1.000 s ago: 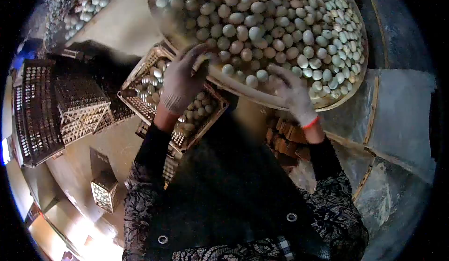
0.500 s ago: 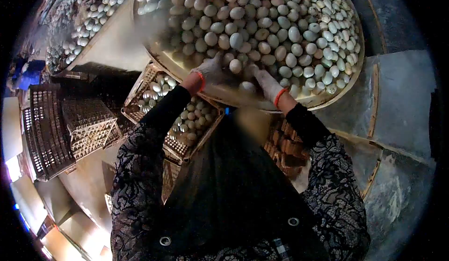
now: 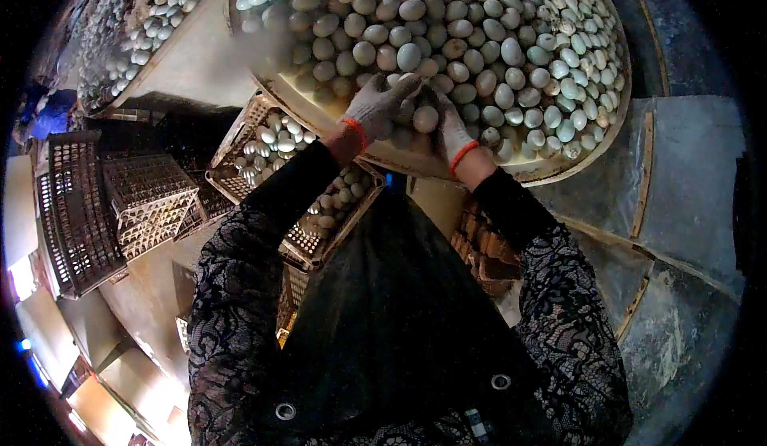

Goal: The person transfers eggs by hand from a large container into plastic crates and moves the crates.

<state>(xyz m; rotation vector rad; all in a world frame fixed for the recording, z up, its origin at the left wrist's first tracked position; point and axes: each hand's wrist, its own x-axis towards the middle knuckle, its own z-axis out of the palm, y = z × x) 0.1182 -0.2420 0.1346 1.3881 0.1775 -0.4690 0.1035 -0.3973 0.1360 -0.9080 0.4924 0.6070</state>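
Observation:
Both hands wear pale knit gloves with red cuffs and are inside a large round tub [image 3: 300, 109] full of pale eggs [image 3: 511, 51]. My left hand [image 3: 379, 109] curls its fingers over eggs near the tub's front edge. Opposite it, my right hand [image 3: 453, 130] is cupped against the same cluster. One pale egg [image 3: 426, 118] shows between the two hands; other eggs there are partly hidden by the fingers. Below and left of the tub, a plastic crate [image 3: 230, 184] holds many eggs, partly covered by my left forearm.
Stacked perforated crates [image 3: 152, 182] stand at the left. Another large container of eggs [image 3: 172, 7] is at the upper left. Reddish bricks [image 3: 483, 246] lie below the tub, and grey slabs [image 3: 691, 182] cover the right side.
My left hand has moved from above the crate into the tub. My right hand has shifted left, and both have closed in around eggs.

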